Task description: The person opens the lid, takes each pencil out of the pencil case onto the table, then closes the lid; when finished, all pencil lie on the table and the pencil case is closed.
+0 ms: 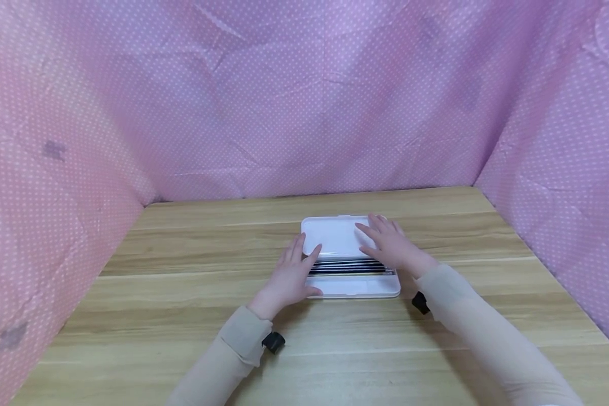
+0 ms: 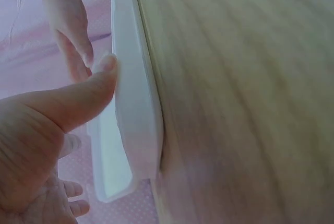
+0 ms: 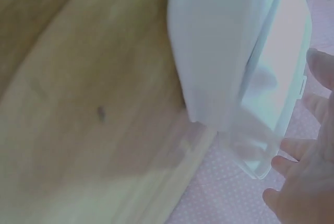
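A white pencil case [image 1: 357, 286] lies on the table with its lid [image 1: 335, 235] swung back, away from me. Several slim black sticks [image 1: 347, 267], perhaps pencils, lie side by side along the hinge side of the tray. My left hand [image 1: 286, 280] is at the case's left end, fingers spread; its thumb [image 2: 99, 85] touches the tray's front rim in the left wrist view. Over the lid's right part, my right hand [image 1: 393, 248] has its fingers extended and apart. In the right wrist view, those fingers [image 3: 300, 148] are beside the lid's edge; contact is unclear.
The wood-grain table [image 1: 198, 316] stretches around the case on every side. Pink dotted cloth [image 1: 304, 113] hangs behind the table and along both sides. A small black device [image 1: 273, 342] is strapped at the left wrist, with another [image 1: 420, 303] at the right.
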Action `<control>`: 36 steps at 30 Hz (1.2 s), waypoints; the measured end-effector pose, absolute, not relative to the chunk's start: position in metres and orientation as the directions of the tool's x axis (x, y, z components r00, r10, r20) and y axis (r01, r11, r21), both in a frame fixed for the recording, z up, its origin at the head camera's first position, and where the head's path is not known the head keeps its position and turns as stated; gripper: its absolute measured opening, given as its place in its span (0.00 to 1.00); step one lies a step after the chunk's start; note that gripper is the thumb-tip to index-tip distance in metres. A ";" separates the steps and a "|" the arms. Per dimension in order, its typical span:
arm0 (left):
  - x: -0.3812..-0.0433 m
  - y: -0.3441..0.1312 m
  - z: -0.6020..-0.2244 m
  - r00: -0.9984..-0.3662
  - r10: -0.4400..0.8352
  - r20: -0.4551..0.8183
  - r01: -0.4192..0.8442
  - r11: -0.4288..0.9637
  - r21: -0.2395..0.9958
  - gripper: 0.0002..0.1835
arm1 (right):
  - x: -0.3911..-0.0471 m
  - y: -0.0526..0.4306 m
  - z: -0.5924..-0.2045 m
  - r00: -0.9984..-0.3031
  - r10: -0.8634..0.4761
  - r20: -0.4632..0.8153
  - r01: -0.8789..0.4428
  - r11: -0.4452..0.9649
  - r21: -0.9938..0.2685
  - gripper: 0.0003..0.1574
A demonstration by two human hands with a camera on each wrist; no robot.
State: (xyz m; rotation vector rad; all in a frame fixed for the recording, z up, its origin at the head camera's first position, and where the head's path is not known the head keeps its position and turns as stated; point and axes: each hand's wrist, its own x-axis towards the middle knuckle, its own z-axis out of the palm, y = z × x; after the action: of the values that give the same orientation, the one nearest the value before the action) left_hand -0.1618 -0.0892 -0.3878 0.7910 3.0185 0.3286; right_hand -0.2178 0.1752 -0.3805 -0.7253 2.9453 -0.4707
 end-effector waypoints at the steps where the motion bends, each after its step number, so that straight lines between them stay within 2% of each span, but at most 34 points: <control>1: -0.162 -0.090 -0.389 -0.875 0.482 0.041 0.478 0.850 0.219 0.52 | -0.217 0.175 -0.380 -0.886 -0.463 0.010 -0.444 0.842 -0.307 0.37; 13: -0.176 -0.102 -0.404 -0.899 0.416 -0.138 0.304 0.818 0.489 0.52 | -0.209 0.173 -0.374 -0.871 -0.484 0.082 -0.483 0.816 -0.316 0.37; 27: -0.181 -0.108 -0.412 -0.897 0.407 -0.173 0.244 0.781 0.575 0.49 | -0.197 0.155 -0.367 -0.816 -0.555 0.163 -0.573 0.737 -0.358 0.33; 36: -0.180 -0.107 -0.418 -0.912 0.387 -0.138 0.244 0.781 0.574 0.49 | -0.197 0.142 -0.370 -0.788 -0.610 0.076 -0.585 0.705 -0.401 0.25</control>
State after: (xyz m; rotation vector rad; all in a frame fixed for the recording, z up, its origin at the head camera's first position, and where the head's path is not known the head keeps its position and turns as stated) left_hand -0.1795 -0.1072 -0.4177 0.4914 2.7255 0.8289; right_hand -0.1965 0.1417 -0.3695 -0.9976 2.8431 -0.6361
